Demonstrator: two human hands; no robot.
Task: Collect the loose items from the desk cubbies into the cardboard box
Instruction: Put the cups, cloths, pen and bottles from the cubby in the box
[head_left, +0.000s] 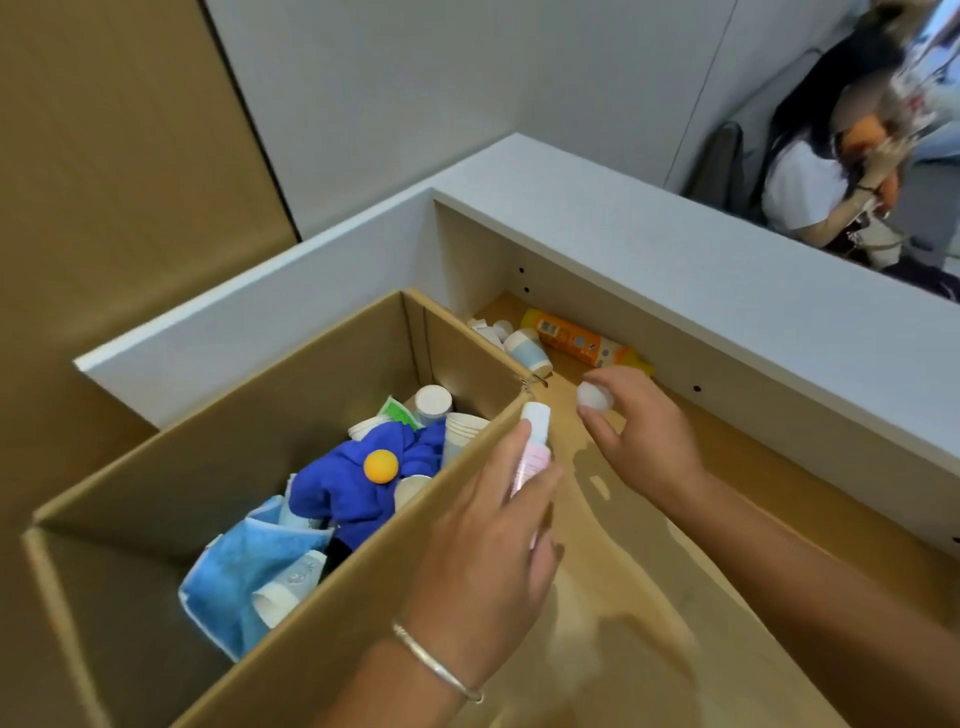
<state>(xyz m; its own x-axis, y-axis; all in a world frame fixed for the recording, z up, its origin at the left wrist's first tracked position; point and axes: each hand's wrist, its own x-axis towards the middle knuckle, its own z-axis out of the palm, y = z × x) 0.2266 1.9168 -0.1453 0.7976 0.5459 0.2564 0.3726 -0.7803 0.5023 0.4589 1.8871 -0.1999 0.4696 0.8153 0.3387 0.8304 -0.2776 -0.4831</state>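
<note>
The open cardboard box (291, 374) stands at the left and holds blue cloths (358, 488), an orange ball (381, 466) and several paper cups (432, 402). My left hand (488, 545) is closed around a small white and pink bottle (532, 441) just right of the box's near wall. My right hand (639, 426) pinches a small white ball (596, 396) over the wooden cubby floor (649, 545). Further back in the cubby lie an orange bottle (576, 340) and a blue-banded paper cup (527, 349), with more white cups behind it.
A grey shelf top (675, 270) overhangs the cubby along the right. Another person (810, 187) sits beyond it at the upper right. A brown panel (119, 156) fills the upper left.
</note>
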